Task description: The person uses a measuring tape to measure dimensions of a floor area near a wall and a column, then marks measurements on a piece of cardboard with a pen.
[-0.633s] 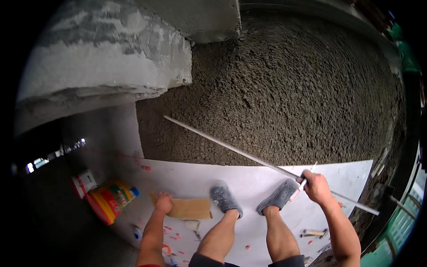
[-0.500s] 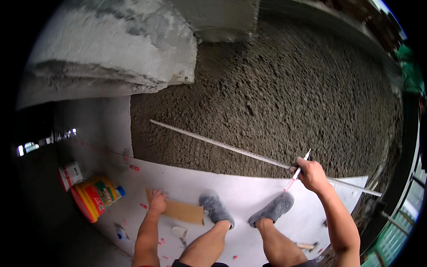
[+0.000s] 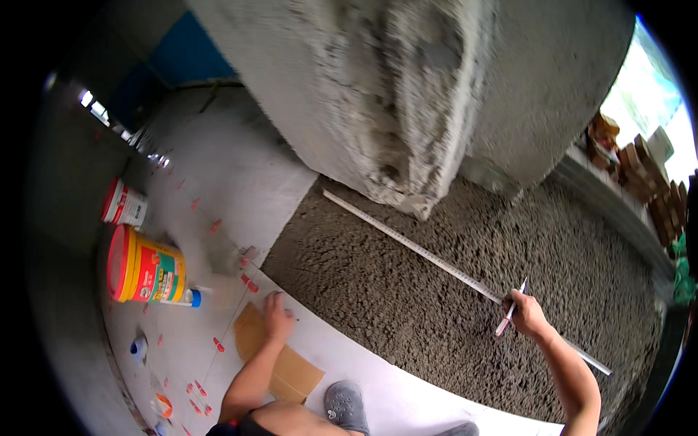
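My right hand (image 3: 529,314) is closed on a long silver straightedge with scale markings (image 3: 414,247) and a white-and-red pen (image 3: 503,324) crossing it, over rough damp mortar (image 3: 378,312). My left hand (image 3: 278,316), fingers loosely apart, is low over the pale tiles (image 3: 240,167) at the upper edge of a cardboard piece (image 3: 291,370); contact is unclear. My grey clog (image 3: 345,407) stands beside the cardboard, with a second partly visible at the bottom edge.
Yellow-red (image 3: 149,265) and white (image 3: 125,203) buckets stand at left among red tile spacers (image 3: 218,344) and a small blue-white container (image 3: 138,349). A rough concrete column (image 3: 378,87) juts over the mortar. Bricks (image 3: 640,174) and green netting (image 3: 682,272) line the right.
The view has swung left, showing more tiled floor and the column. My left hand has shifted off the cardboard toward its upper edge; my right hand still grips the straightedge and pen.
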Tool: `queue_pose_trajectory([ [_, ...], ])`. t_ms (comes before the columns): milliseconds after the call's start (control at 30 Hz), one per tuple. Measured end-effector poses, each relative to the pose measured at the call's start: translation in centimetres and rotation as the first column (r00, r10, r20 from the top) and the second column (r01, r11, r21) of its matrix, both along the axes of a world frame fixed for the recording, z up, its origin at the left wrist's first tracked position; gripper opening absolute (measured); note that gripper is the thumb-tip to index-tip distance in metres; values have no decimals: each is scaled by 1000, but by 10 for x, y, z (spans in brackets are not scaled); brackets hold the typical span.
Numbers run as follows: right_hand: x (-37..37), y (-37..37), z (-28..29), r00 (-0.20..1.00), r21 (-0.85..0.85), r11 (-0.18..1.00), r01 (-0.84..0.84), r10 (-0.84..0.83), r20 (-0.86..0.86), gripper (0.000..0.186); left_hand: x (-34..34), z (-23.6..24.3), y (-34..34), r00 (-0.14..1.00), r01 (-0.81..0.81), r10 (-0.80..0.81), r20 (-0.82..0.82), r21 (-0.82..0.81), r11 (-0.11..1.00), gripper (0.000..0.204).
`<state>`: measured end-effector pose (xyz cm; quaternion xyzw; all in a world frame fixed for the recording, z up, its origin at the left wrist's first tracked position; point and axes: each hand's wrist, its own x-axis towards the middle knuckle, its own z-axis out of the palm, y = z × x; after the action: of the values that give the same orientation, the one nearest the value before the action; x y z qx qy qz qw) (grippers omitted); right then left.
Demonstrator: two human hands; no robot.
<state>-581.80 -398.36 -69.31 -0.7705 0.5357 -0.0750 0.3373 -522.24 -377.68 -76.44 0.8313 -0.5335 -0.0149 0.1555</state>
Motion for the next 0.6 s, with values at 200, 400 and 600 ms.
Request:
queue_pose_trajectory([
  [200,27,-38,-17,1000,-34,999,-21,20,-17,6,-71,-3,8,991,-63,59,-122,-28,998,47],
  [400,38,-70,-60,1000,-191,981,7,-3,24,8,-51,29,64,986,59,-63,-155,-27,998,46],
  [600,51,-95,-65,998,-161,986,40,-47,-42,8,-37,40,103,992,-83,85,-89,25,996,46],
])
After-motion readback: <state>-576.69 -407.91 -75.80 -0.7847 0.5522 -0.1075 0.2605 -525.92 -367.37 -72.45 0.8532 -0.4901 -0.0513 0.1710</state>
